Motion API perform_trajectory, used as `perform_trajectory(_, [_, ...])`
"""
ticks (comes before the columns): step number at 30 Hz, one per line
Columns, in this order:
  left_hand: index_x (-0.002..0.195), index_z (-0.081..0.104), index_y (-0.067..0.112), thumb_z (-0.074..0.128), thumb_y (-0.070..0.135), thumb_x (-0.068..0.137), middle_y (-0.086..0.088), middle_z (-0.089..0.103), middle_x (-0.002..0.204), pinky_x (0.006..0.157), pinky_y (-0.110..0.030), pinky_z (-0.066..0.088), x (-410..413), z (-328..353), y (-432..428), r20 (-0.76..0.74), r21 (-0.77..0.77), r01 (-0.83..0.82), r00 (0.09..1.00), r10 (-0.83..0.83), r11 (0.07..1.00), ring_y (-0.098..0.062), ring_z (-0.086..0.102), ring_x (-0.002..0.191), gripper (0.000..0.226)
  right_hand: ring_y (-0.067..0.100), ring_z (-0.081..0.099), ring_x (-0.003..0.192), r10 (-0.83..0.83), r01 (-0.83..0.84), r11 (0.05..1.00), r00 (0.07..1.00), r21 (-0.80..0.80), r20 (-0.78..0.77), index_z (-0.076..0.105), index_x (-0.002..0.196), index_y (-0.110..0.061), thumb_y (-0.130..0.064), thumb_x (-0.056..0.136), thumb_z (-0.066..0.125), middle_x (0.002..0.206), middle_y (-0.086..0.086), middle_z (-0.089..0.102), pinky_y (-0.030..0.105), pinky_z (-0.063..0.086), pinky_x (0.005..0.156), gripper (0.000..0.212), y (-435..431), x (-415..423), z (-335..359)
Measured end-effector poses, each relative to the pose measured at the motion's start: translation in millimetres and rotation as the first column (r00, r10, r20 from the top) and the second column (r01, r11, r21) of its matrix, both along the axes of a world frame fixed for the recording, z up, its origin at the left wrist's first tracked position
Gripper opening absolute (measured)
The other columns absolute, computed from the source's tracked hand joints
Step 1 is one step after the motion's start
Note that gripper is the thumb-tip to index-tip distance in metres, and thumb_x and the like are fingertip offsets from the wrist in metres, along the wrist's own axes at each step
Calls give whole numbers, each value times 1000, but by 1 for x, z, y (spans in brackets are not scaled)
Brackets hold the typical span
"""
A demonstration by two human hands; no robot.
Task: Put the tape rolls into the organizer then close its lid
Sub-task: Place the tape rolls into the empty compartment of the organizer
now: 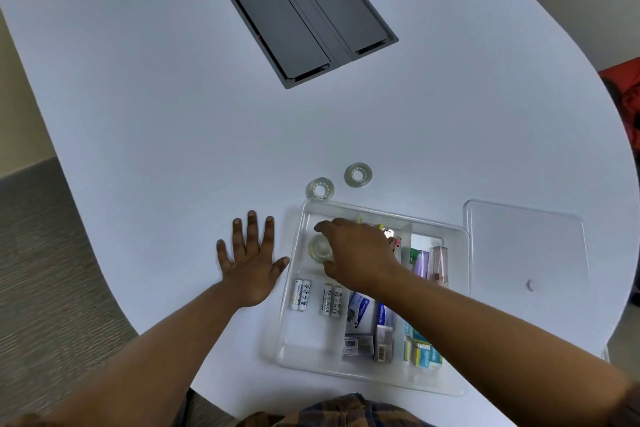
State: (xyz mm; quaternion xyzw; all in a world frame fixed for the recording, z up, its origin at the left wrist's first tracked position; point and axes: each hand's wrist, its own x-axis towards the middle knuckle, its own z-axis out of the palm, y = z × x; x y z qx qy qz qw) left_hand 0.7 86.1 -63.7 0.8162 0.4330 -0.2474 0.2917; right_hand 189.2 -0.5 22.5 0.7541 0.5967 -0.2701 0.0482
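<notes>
A clear plastic organizer (294, 291) lies open on the white table near me. Its clear lid (526, 246) lies flat on the table to its right. Two clear tape rolls rest on the table just beyond the organizer: one (320, 189) touching its far rim, the other (358, 175) a little further right. A third tape roll (319, 248) sits in the organizer's far-left compartment, between the thumb and forefinger of my right hand (360, 253). My left hand (251, 263) lies flat on the table, fingers spread, just left of the organizer.
The organizer also holds several batteries (317, 298), small boxes (367, 329), and highlighters (429, 263). A grey cable hatch (301, 10) is set into the table further away. The table's curved edge runs close on the left and right.
</notes>
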Motion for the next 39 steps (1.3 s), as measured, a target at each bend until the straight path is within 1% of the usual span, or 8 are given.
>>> perform_trajectory(5, [128,-45,37,20,58,93,6,-55,137,110,-59,-14,1,0,-1,-7,-1,0,1000,0,1000,-21,-51,125,76,28,65,96,-19,19,1000,1000,-13,8,44,128,-25,-35,80,67,112,1,67,37,52,73,55,1,-1,-14])
perform_trajectory(8, [125,-47,36,21,58,94,6,-59,132,109,-60,-15,1,0,4,-24,-52,30,999,-31,998,-22,-53,122,78,24,63,106,-81,80,997,994,-16,-68,43,133,-31,-34,81,67,119,-7,67,38,52,82,57,1,3,-15])
perform_trajectory(10, [123,-49,36,22,58,94,6,-61,129,108,-60,-17,0,0,7,-32,-87,48,998,-51,995,-23,-55,120,79,20,63,107,-160,168,984,979,55,-126,51,126,-33,-30,81,69,119,-14,67,36,50,85,49,3,10,-10])
perform_trajectory(15, [125,-47,35,23,57,94,5,-59,131,108,-60,-16,1,1,6,-32,-85,49,998,-52,995,-23,-54,120,79,14,69,83,-311,353,899,931,259,-191,62,111,-32,-30,82,69,102,-16,72,35,55,81,30,24,47,4])
perform_trajectory(18, [125,-47,36,23,58,94,5,-59,131,108,-59,-16,2,2,7,-43,-88,44,998,-48,995,-22,-55,119,79,17,68,92,-353,388,873,921,296,-165,63,118,-31,-26,83,66,104,-12,73,33,55,82,36,42,76,-1])
perform_trajectory(24, [126,-47,36,23,58,94,5,-59,132,108,-59,-17,2,2,6,-48,-91,44,998,-48,995,-23,-55,120,80,24,52,123,-329,324,938,944,120,18,54,133,-30,-23,81,68,137,-3,56,37,46,94,55,61,112,-29])
perform_trajectory(33, [125,-47,38,24,57,94,6,-60,132,108,-59,-18,1,0,5,-45,-78,43,998,-46,996,-21,-57,117,80,27,57,112,-319,311,942,946,123,51,56,128,-26,-26,75,72,119,2,61,36,49,82,55,65,111,-44])
perform_trajectory(39, [125,-48,38,24,58,94,7,-60,131,107,-58,-19,1,0,5,-38,-78,39,998,-42,996,-20,-57,117,80,21,61,101,-388,427,850,903,308,-182,59,119,-26,-33,73,75,113,-2,64,36,52,79,50,54,93,-15])
